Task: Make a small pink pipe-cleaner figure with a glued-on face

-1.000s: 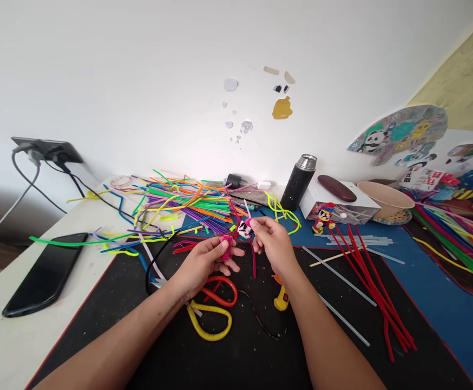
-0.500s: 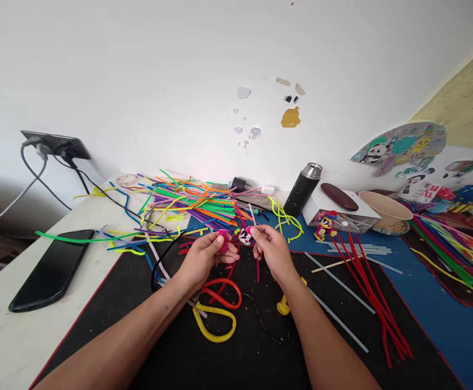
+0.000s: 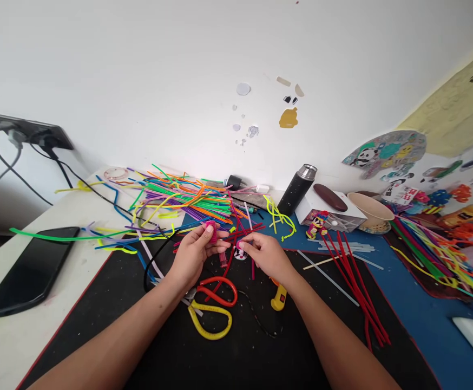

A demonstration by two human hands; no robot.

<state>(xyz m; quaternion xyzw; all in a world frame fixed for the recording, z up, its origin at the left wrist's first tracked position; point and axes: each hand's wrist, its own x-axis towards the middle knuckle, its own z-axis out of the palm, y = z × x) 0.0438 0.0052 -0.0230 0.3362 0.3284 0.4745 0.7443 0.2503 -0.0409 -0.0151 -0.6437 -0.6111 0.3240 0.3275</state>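
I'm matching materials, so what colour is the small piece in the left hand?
The piece in the left hand is bright pink, clearest in the head view.

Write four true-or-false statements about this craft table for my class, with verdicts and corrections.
1. The left hand pinches a fuzzy magenta piece. True.
2. The right hand grips the scissors with one red and one yellow handle. False: it holds a small pink, white and black piece; the scissors lie on the black mat.
3. A dark brown oval case rests on the white rectangular box. True.
4. The flat, glossy black device lies right of the scissors. False: it lies left of them.
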